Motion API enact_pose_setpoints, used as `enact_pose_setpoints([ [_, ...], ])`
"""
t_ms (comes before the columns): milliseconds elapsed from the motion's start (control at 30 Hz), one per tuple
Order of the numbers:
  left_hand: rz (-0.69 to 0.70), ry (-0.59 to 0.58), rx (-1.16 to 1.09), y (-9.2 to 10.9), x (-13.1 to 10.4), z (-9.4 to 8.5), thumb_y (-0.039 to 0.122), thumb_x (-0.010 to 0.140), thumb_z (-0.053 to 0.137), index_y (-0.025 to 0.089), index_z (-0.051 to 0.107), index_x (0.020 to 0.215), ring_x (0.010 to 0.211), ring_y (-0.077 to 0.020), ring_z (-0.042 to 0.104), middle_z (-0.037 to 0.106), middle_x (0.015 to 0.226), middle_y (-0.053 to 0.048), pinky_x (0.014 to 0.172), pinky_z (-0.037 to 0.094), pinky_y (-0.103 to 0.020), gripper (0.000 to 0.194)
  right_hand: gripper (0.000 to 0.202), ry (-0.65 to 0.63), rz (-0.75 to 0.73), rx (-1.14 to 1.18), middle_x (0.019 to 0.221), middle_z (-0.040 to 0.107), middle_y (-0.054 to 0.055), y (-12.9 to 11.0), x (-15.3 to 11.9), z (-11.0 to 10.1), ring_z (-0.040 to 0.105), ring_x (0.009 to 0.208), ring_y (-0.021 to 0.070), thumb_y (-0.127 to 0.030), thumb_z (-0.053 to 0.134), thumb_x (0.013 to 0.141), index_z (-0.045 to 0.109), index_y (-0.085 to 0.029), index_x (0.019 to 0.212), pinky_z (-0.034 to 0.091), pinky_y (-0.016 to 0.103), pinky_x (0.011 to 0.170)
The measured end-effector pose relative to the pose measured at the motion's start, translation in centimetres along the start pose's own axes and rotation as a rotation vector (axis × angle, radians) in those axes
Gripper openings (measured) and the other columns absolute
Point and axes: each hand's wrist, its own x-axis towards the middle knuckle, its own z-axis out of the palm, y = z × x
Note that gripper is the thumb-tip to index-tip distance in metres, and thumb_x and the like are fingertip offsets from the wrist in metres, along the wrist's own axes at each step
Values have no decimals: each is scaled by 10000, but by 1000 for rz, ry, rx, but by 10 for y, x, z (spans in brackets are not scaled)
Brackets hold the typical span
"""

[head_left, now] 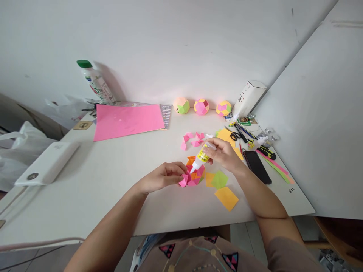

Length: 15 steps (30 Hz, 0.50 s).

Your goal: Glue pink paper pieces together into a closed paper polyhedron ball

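Note:
My left hand (170, 174) is closed on the left side of a folded paper model (194, 180) in pink and orange. In my right hand (222, 153) a small white glue bottle (203, 155) with a yellow label is tilted nozzle down. The nozzle tip is at the pink paper near my left fingertips; whether it touches I cannot tell. Beside the model lie a green paper piece (219, 179) and an orange paper piece (227, 198). Just beyond my hands are several small folded pink pieces (195, 140).
Three paper balls (201, 107) line the wall. A pink sheet (127, 120) and a green-capped bottle (98, 83) are back left, a white power bank (47, 163) far left. At right lie scissors (235, 136), a black phone (257, 167) and a cutter (266, 153).

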Motion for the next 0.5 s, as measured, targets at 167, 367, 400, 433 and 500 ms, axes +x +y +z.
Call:
enact_pose_setpoints([
  [167, 2, 17, -7, -1, -1, 1, 306, 843, 604, 176, 730, 811, 921, -197, 608, 615, 1077, -83, 815, 504, -326, 184, 296, 2, -20, 22, 718, 554, -5, 0, -1, 1, 536, 556, 95, -418, 699, 773, 615, -172, 913, 477, 226, 465],
  [367, 36, 63, -64, -6, 1, 2, 310, 836, 631, 178, 733, 819, 941, -195, 605, 635, 1098, -80, 815, 499, -320, 167, 285, 42, -71, 2, 771, 536, 12, -6, -7, 3, 538, 640, 115, -412, 691, 776, 612, -177, 917, 491, 240, 517],
  [400, 42, 67, -79, -6, 1, 2, 308, 836, 635, 179, 731, 828, 926, -188, 606, 635, 1098, -79, 799, 502, -312, 162, 287, 52, -90, -16, 779, 531, 14, -8, -8, 4, 532, 650, 118, -409, 691, 774, 610, -177, 922, 490, 242, 523],
  [433, 44, 69, -90, -7, 1, 2, 306, 838, 635, 177, 729, 837, 906, -180, 606, 635, 1098, -79, 781, 504, -305, 160, 288, 61, -115, -40, 785, 528, 15, -10, -10, 5, 526, 657, 119, -404, 691, 772, 609, -176, 926, 486, 243, 529],
  [500, 50, 67, -98, -7, 1, 3, 307, 847, 626, 168, 726, 845, 855, -162, 603, 635, 1081, -82, 748, 506, -292, 170, 279, 70, -179, -106, 794, 532, 19, -14, -13, 6, 515, 665, 120, -387, 689, 769, 606, -172, 927, 473, 243, 544],
])
